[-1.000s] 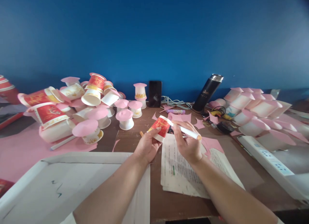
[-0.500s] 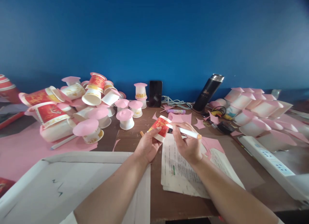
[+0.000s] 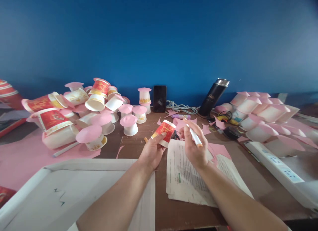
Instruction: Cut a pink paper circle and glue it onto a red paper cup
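Note:
A red paper cup [image 3: 166, 131] with gold print lies on its side in my left hand [image 3: 152, 152], the fingers closed round its lower part. My right hand [image 3: 197, 148] grips a white marker [image 3: 194, 135] with an orange end, holding it tilted just right of the cup. Marker and cup are apart. Beneath my right hand is a stack of printed sheets [image 3: 185, 184]. Behind the hands lie scraps of pink paper [image 3: 206, 129] and a purple tube [image 3: 181, 116]. A dark object, partly hidden, shows between my hands.
Paper cups with pink paper tops [image 3: 129, 125] crowd the left, and more such cups [image 3: 270, 130] fill the right. A white box lid [image 3: 81, 164] sits front left. At the back stand a phone [image 3: 159, 99] and a black flask [image 3: 213, 97]. A power strip [image 3: 278, 163] lies right.
My right hand has drawn the marker away from the cup, to the right, and its tilt has steepened. My left hand still holds the cup in nearly the same place.

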The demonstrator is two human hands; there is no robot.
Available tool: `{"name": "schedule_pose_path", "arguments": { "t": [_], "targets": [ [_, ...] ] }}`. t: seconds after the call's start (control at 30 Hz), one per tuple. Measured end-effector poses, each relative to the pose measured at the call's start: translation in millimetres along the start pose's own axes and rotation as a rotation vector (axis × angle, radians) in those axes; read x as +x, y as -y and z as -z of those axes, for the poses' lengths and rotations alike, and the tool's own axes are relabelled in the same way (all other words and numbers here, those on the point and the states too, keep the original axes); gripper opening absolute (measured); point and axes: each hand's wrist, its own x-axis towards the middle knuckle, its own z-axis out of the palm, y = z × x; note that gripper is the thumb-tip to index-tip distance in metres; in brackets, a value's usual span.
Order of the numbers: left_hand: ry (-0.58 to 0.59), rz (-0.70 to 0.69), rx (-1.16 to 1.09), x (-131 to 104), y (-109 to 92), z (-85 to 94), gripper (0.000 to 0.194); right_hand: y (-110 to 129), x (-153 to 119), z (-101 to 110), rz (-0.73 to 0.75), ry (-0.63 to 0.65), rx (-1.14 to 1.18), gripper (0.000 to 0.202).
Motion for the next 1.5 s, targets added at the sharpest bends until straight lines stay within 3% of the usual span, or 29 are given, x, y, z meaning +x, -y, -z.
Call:
{"name": "schedule_pose_path", "arguments": {
  "t": [0.13, 0.27, 0.33, 0.47, 0.67, 0.83, 0.97, 1.1, 1.3, 1.5],
  "targets": [
    [0.108, -0.104, 0.093, -1.0, 2.3, 0.6, 0.023, -14.9, 2.8, -5.2, -0.257, 0.036, 0.221, 0.032],
    [0.221, -0.204, 0.181, -4.1, 6.5, -0.3, 0.025, -14.5, 7.1, -9.2, -0.547, 0.178, 0.530, 0.039],
    [0.263, -0.216, 0.218, -5.8, 8.8, -1.3, 0.023, -11.5, 7.7, -10.9, -0.620, 0.224, 0.667, 0.039],
    [0.318, -0.200, 0.253, -8.6, 12.0, -3.5, 0.026, -8.7, 6.6, -12.6, -0.708, 0.198, 0.802, 0.037],
    [0.406, -0.203, 0.366, -9.4, 12.6, -3.8, 0.044, -6.7, 8.7, -12.0, -0.750, 0.146, 0.922, 0.025],
    [0.468, -0.233, 0.543, -5.6, 14.4, 2.3, 0.044, -12.6, 13.5, -11.6, -0.824, 0.046, 1.015, 0.026],
    [0.410, -0.244, 0.761, -2.2, 16.4, 9.8, 0.041, -17.4, 16.0, -9.9, -0.844, -0.018, 1.025, 0.030],
    [0.338, -0.338, 0.937, -0.8, 17.6, 12.9, 0.036, -17.3, 16.1, -8.9, -0.823, -0.012, 1.038, 0.032],
    [0.263, -0.411, 0.963, 0.6, 16.1, 12.5, 0.030, -15.2, 16.6, -7.2, -0.750, 0.014, 1.027, 0.027],
    [0.240, -0.227, 0.673, 7.1, 17.6, 15.1, 0.032, -21.9, 18.1, -5.5, -0.795, -0.024, 1.033, 0.032]
  ]
}}
